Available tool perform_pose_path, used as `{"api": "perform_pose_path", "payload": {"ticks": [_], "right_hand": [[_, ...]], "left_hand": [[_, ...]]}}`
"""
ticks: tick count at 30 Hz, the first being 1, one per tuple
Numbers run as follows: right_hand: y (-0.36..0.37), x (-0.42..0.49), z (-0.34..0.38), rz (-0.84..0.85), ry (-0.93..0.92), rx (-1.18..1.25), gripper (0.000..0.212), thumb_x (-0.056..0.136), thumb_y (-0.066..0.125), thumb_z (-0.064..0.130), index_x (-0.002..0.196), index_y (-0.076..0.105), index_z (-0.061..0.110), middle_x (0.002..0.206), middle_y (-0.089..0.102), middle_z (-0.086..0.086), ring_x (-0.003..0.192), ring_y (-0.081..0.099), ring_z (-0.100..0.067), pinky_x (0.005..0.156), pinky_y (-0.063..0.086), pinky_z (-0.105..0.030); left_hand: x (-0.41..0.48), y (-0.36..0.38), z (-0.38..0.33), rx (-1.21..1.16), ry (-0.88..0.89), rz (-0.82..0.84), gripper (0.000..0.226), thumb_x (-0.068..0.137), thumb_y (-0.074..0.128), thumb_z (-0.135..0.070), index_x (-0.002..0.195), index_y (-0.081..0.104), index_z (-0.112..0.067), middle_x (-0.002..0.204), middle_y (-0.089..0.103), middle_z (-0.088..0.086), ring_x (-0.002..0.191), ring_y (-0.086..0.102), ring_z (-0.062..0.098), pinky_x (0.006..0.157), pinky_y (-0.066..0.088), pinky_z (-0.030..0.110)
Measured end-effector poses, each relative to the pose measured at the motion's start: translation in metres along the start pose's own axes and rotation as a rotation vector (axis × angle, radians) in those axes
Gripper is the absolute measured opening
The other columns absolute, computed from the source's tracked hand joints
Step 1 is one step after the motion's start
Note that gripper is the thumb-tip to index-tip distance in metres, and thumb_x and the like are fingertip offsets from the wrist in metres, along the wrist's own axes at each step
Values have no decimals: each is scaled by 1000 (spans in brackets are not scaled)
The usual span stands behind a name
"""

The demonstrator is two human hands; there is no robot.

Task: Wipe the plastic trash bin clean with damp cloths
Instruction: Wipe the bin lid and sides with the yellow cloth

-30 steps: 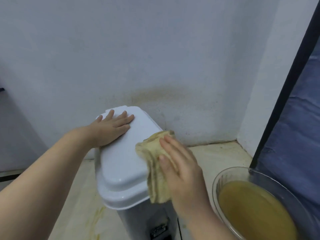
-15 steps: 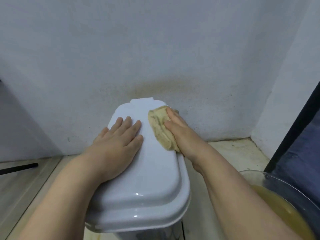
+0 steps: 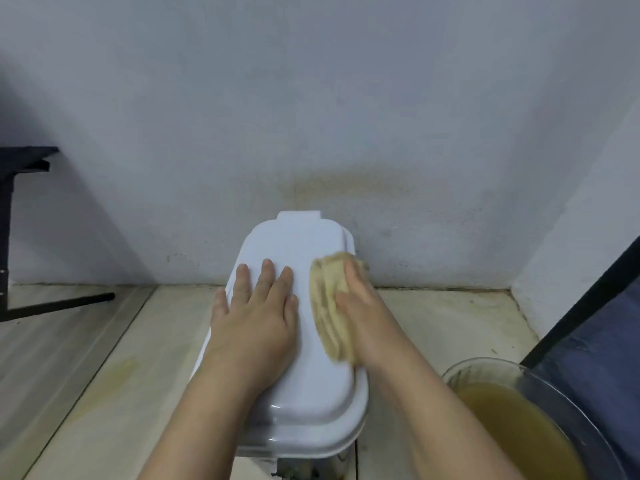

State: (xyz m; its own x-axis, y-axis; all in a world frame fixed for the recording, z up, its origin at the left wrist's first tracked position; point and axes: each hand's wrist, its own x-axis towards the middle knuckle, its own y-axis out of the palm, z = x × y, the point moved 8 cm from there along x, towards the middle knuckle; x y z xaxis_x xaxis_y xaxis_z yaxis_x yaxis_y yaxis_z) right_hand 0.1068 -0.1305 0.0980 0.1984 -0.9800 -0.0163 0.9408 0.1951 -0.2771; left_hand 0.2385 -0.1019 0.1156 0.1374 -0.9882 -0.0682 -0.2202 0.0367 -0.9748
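The plastic trash bin (image 3: pixel 304 386) stands on the floor at the lower centre of the frame, its back against the wall (image 3: pixel 311 98), lid shut. The left hand (image 3: pixel 258 320) lies flat and spread on the left half of the lid, gripping nothing, only bracing it. The right hand (image 3: pixel 363 313) presses a folded, yellowed damp cloth (image 3: pixel 327 313) onto the lid's right side, fingers (image 3: pixel 351 275) laid over it rather than clenched. A glass bowl (image 3: pixel 595 420) of murky yellow water sits at the lower right of the frame, just beside the bin.

To wipe well here, I would keep the palm weight even across the cloth and draw it in long overlapping strokes from the hinge end toward the near edge, following the raised rim where grime likely collects. The bracing hand should shift so its own patch gets wiped too. That water looks dirty; rinsing in it may smear more than it cleans
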Motion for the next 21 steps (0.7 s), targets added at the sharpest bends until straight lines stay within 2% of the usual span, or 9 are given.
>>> {"api": "perform_pose_path", "payload": {"ticks": [2,6,8,10,12,14,16,18,21], "right_hand": [[-7,39,13,-19,-6,-76,56,99,31,13,150,12,19,159,5,4,146,2,-11,119,6,-32],[-3,38,4,-41,-2,-115,54,101,29,21,150,8,24,159,1,7,146,-3,-10,119,3,-36],[4,-2,-10,-51,-18,-101,52,101,28,30,148,6,36,156,-2,19,144,-4,-2,119,3,-36],[12,-46,-15,-76,-72,-93,48,98,25,40,133,-1,59,144,-10,39,139,-7,8,118,-2,-31],[15,-55,-14,-69,-96,-77,45,97,23,44,126,-5,64,133,-14,47,136,-9,12,116,-3,-28],[11,-25,-11,-35,-89,-57,50,101,25,35,143,0,45,146,-8,35,142,-7,2,118,-1,-28],[0,24,-2,1,-46,-90,53,102,27,24,150,4,21,158,-1,10,145,-2,-10,118,2,-29],[-10,60,8,-17,-16,-63,54,102,28,21,151,5,16,159,3,1,146,2,-15,119,6,-33],[-6,50,4,-34,-42,-24,53,102,30,23,150,8,19,159,6,2,146,5,-15,119,8,-36]], "left_hand": [[0,0,1,-6,5,9,52,99,11,-39,149,-1,-35,158,-13,-13,144,-17,15,117,-5,41],[2,-2,3,-23,-15,4,53,99,12,-38,150,-2,-33,157,-13,-13,144,-18,13,117,-7,40],[0,-3,1,-31,-24,-10,53,99,12,-38,150,-2,-30,158,-13,-11,144,-18,13,118,-7,39],[-1,-2,0,-31,-28,-12,53,100,13,-37,150,-2,-28,158,-13,-10,144,-18,13,118,-7,38],[-2,-1,-1,-18,-16,7,53,100,12,-37,150,-2,-28,158,-13,-9,144,-18,13,117,-7,38],[-1,0,0,-5,-4,24,53,100,13,-38,150,-3,-29,158,-14,-9,144,-17,14,117,-6,39],[0,1,-1,4,2,33,54,100,13,-39,150,-3,-30,158,-14,-10,144,-17,13,118,-6,39],[1,1,-1,7,3,31,53,100,14,-39,150,-2,-30,158,-14,-10,144,-17,13,117,-6,39],[2,1,-1,-9,-11,22,53,100,14,-38,150,-1,-31,158,-13,-10,144,-17,12,118,-5,39]]}}
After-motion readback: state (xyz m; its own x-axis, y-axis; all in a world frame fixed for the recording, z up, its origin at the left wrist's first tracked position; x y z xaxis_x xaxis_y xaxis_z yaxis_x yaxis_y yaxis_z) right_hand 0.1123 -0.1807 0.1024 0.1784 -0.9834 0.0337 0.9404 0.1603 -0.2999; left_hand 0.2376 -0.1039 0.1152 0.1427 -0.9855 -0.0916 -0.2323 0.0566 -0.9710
